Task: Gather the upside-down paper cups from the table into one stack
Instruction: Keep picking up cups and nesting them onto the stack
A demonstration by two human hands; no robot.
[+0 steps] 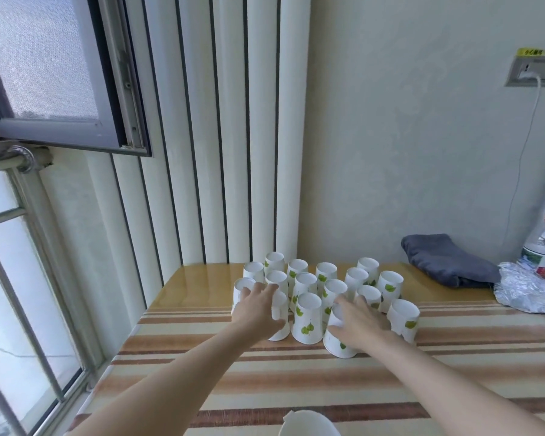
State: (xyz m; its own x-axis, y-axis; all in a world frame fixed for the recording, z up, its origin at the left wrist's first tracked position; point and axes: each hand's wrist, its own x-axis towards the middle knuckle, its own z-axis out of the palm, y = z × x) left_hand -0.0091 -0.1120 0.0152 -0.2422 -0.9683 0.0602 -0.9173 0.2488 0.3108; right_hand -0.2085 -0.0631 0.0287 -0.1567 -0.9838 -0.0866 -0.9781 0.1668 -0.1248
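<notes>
Several white paper cups with green leaf prints stand upside down in a cluster at the far middle of the striped table [296, 388]. My left hand [255, 313] wraps around a front-left cup [280, 325], fingers over its top. My right hand [357, 322] grips a front cup [337, 341], which tilts slightly. Between them stands a free cup [308, 319]. Another cup [404, 319] stands just right of my right hand. A white cup rim [309, 424] shows at the bottom edge.
A folded grey cloth [447, 259], crumpled foil [529, 292] and a plastic bottle [543, 250] sit at the table's back right. A cable hangs from a wall socket [534, 70]. A window and railing [19, 221] line the left side.
</notes>
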